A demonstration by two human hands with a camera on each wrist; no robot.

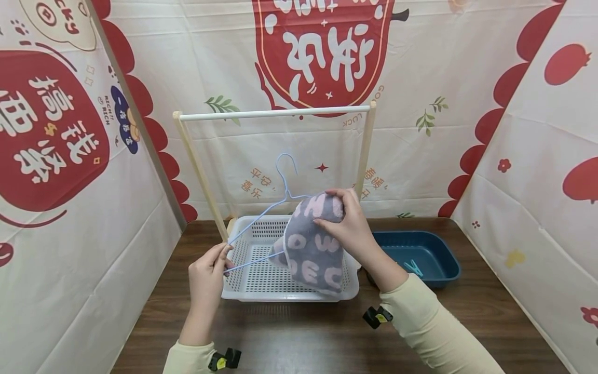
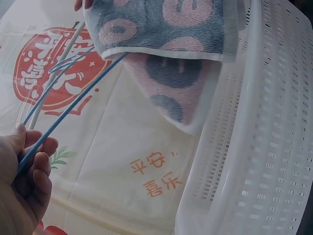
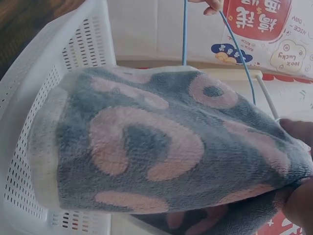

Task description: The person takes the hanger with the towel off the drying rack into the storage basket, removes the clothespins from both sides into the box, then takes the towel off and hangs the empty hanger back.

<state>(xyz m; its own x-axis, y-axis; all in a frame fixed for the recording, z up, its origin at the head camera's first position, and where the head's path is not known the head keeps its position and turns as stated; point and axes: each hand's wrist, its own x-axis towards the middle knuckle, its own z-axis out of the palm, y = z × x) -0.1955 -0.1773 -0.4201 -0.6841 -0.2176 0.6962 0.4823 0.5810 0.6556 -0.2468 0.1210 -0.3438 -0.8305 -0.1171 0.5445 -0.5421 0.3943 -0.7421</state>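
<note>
My left hand (image 1: 208, 272) grips one end of a blue wire clothes hanger (image 1: 261, 214), whose hook points up. A grey towel with pink letters (image 1: 315, 249) hangs over the other half of the hanger, covering that end. With thumb and fingers, my right hand (image 1: 348, 221) pinches the towel near its upper right edge. In the left wrist view the towel (image 2: 161, 29) drapes over the hanger wires (image 2: 73, 107), and a pink-sided flap shows beneath. The right wrist view has the towel (image 3: 146, 142) filling most of the frame.
Below the hands is a white perforated basket (image 1: 247, 297) on a brown wooden table (image 1: 289, 332). Behind stands a rack with a white rail (image 1: 275, 112) and wooden posts. At the right, a dark blue tray (image 1: 434, 254) contains light blue clothespins (image 1: 413, 268). Printed cloth walls surround the table.
</note>
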